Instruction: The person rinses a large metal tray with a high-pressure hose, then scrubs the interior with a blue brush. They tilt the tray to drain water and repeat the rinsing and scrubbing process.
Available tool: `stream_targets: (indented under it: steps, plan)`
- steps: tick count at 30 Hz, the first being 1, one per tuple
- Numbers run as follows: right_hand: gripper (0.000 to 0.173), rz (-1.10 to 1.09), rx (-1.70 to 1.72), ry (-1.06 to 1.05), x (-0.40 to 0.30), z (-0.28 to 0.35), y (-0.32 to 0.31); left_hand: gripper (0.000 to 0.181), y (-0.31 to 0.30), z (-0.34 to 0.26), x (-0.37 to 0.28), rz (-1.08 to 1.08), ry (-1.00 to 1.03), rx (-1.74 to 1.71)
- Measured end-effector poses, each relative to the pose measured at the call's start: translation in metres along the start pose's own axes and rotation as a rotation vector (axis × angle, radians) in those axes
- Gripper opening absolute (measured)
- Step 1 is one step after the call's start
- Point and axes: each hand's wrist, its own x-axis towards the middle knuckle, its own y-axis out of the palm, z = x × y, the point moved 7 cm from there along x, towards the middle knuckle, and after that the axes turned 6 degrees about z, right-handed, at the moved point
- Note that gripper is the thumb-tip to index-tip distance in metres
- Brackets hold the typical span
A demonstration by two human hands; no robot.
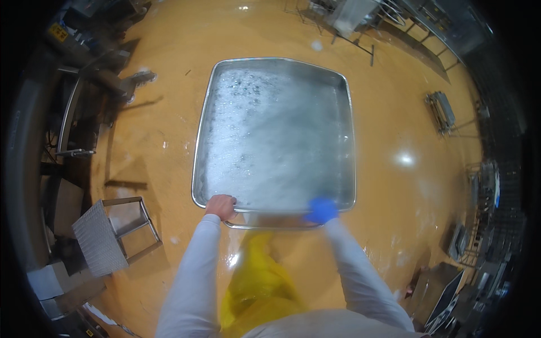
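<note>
A large metal tub (351, 139) with a rolled rim stands on the floor in front of me, holding cloudy water with white foam (230, 139), thickest along its left side. My bare left hand (221, 207) is closed over the near rim at the left corner, beside the end of a metal push handle (270, 227). My right hand (323, 210), in a blue glove or holding something blue, is blurred at the near rim on the right; its fingers cannot be made out. Below the handle hangs a yellow apron (258, 283).
A metal step stool (101, 241) with a textured top stands at the lower left. Metal racks and frames line the left and right. A low metal cart (441, 112) is at the right, and a wheeled frame (355, 42) stands at the upper right. The orange floor (393, 177) looks wet.
</note>
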Motion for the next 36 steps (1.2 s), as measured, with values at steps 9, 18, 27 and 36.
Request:
stream_targets:
  steps: [9,18,27,36]
  plan:
    - [0.044,0.002,-0.05,0.038,0.131,-0.045,-0.145,0.028,-0.131,0.025,0.139,0.042,-0.009,-0.044]
    - [0.043,-0.24,-0.011,-0.164,0.265,-0.088,-0.259,0.028,-0.241,0.057,0.258,0.049,-0.033,-0.035]
    - [0.043,-0.194,-0.023,-0.253,0.409,-0.115,-0.365,0.03,-0.336,0.095,0.371,0.041,-0.102,-0.066]
    - [0.043,-0.084,-0.002,-0.255,0.543,-0.134,-0.483,0.03,-0.447,0.143,0.485,0.035,-0.152,-0.081]
